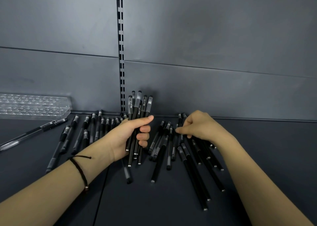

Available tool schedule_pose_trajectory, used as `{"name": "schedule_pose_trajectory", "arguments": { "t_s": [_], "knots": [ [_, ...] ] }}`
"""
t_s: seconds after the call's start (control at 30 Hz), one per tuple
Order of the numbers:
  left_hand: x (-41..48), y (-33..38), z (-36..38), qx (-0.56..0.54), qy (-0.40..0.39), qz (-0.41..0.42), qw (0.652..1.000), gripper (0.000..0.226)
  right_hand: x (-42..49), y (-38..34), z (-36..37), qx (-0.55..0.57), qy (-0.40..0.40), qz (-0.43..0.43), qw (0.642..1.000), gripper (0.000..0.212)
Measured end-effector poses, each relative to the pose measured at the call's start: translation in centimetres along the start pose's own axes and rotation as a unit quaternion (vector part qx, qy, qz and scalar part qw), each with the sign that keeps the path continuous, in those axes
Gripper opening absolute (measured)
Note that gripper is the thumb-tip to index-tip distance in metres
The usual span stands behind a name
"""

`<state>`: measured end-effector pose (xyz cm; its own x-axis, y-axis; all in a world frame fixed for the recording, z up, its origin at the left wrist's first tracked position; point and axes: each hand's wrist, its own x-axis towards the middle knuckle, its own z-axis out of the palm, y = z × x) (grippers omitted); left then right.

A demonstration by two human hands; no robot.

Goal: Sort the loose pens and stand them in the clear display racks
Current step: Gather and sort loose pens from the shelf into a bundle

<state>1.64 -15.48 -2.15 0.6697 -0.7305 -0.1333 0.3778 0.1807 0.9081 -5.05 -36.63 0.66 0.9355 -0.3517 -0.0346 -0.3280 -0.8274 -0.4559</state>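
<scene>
Head view, bundle [139, 109]: slim matte-black pens with frosted clear caps stood upright.
Left hand [130, 136]: fingers and thumb wrapped tight round the bundle's barrels.
Right hand [199, 126]: just right of that grip, curled down onto the pile; a pinch could not be told.
Loose pens [158, 165]: lay flat on both sides of the grip.
Rack [34, 105]: clear acrylic with round holes, well left.
Shelf [154, 208]: dark, matte, smooth.
</scene>
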Motion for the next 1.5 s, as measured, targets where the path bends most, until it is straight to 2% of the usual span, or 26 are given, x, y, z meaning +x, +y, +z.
{"name": "schedule_pose_trajectory", "arguments": {
  "t_s": [0.13,0.2,0.3,0.37,0.57,0.77,1.03,1.2,1.27,1.3,1.37,1.4,1.43,1.5],
  "knots": [
    [0.0,-0.1,0.0,-0.002,0.002,0.002,1.0,0.032,-0.3,-0.6,0.5,-0.018,-0.033,-0.013,0.999,0.033],
    [0.0,-0.1,0.0,-0.005,0.003,0.003,1.0,0.031,-0.8,-0.8,0.0,0.019,-0.042,-0.042,0.998,0.03],
    [0.0,-0.1,0.0,-0.005,-0.001,0.002,1.0,0.03,-1.7,-1.8,-0.1,0.115,-0.121,-0.094,0.981,0.027],
    [-0.1,-0.1,0.0,-0.001,0.0,0.001,1.0,0.031,-2.1,-2.5,0.6,0.102,-0.146,-0.096,0.979,0.027],
    [-0.1,-0.1,0.1,0.0,0.006,0.005,1.0,0.031,-2.0,-3.7,2.6,-0.061,-0.068,-0.027,0.995,0.041],
    [-0.3,0.0,0.4,-0.023,0.022,0.005,0.999,0.027,-1.8,-4.1,3.1,-0.065,-0.048,-0.009,0.997,0.035],
    [-0.4,0.0,0.6,-0.02,0.029,0.01,0.999,0.018,-1.1,-3.1,2.6,0.078,-0.073,0.006,0.994,0.021],
    [-0.5,0.1,0.7,-0.02,0.035,0.007,0.999,0.018,-1.0,-2.9,2.3,0.198,-0.051,0.003,0.979,0.004],
    [-0.6,0.1,0.8,-0.016,0.036,0.007,0.999,0.012,-0.9,-2.7,1.6,0.312,-0.039,0.004,0.949,0.003],
    [-0.6,0.0,0.9,-0.016,0.039,0.005,0.999,0.01,-0.9,-2.6,1.3,0.385,-0.047,-0.004,0.922,0.003],
    [-0.6,0.0,1.0,-0.033,0.038,-0.009,0.999,0.018,-1.0,-2.8,0.8,0.508,-0.084,-0.029,0.857,0.004],
    [-0.7,0.0,1.1,-0.04,0.022,-0.018,0.999,0.025,-1.2,-3.0,0.6,0.534,-0.098,-0.04,0.839,0.005],
    [-0.8,0.0,1.3,-0.038,-0.003,-0.026,0.999,0.03,-1.3,-3.1,0.5,0.527,-0.098,-0.052,0.842,0.007],
    [-1.1,0.0,1.6,-0.025,-0.044,-0.035,0.998,0.036,-1.6,-3.4,0.8,0.447,-0.068,-0.067,0.889,0.011]
  ]
}}
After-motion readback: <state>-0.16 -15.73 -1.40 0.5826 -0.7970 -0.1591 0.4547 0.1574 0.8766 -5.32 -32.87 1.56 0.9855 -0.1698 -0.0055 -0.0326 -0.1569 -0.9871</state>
